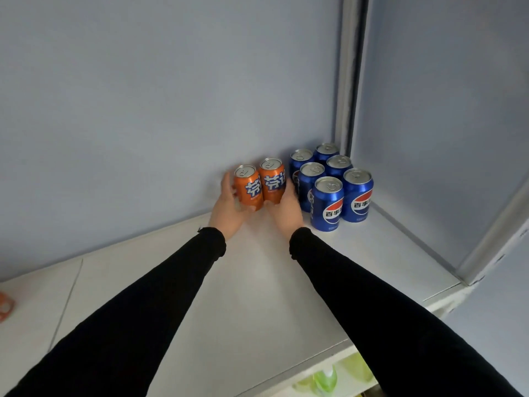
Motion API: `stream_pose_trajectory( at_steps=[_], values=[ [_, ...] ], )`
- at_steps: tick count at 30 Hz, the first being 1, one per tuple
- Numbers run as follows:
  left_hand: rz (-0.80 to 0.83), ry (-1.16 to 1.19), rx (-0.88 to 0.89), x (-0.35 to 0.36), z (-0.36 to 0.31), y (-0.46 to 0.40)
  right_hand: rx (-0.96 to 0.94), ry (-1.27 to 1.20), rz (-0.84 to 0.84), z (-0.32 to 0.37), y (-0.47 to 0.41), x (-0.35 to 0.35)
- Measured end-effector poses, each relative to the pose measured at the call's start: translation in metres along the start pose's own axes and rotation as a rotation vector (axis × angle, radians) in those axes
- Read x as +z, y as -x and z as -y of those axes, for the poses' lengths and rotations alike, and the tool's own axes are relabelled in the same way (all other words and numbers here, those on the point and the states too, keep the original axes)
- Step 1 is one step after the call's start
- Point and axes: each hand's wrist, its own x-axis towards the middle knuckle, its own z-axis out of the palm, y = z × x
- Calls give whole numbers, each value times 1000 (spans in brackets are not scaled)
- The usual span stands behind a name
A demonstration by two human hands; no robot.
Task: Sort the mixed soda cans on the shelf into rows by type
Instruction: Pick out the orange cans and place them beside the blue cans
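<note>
At the far left edge, about 9 o'clock, an orange scrap (5,306) is cut off by the frame; what it is cannot be told, so another can there cannot be ruled out. The shelf (257,296) runs from that edge to the corner at the right, pale and flat, with a seam seen near its left end. Toward 12 o'clock from the centre, two orange cans are held upright and side by side, touching, close to the back wall (143,96). The left hand (229,206) is wrapped round the left orange can (248,188), fingers behind it and thumb at the front near its base. The right hand (287,209) is cupped against the right orange can (272,181), fingers curled round its far side; whether the bases are resting on the shelf or just lifted is hidden by the hands. Just beside them, at about 1 o'clock, six blue cans (327,203) are stood upright in two rows of three running back into the corner, packed touching. That group is judged finished. The orange pair is judged to be in the act of being set as the start of its own row next to the blue block, with release not yet made. No mixed cans are seen elsewhere on the shelf, so the sorting is judged nearly complete. Below the shelf's front edge, at about 5 o'clock, green bottles (326,378) are glimpsed, blurred.
</note>
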Motion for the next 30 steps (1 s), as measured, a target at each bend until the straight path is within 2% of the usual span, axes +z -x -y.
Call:
stream_pose_trajectory(
  at_steps=[2, 4, 8, 13, 18, 23, 30],
  values=[
    [-34, -115, -14, -5, 4, 18, 28, 63, 51, -1, 18, -5],
    [-71, -305, 0, -15, 7, 42, 51, 235, 115, 0, 38, -8],
    [-135, -577, 46, -45, 9, 101, -163, 464, 364, 16, 78, -3],
    [-260, -699, -34, -90, 21, 177, -363, 640, 576, 39, 120, 25],
    [-357, -728, -121, -143, 33, 244, -509, 619, 673, 69, 171, 78],
    [-420, -717, -168, -221, 58, 308, -607, 524, 699, 108, 229, 158],
    [-446, -697, -196, -336, 105, 384, -532, 391, 668, 155, 294, 270]
  ],
)
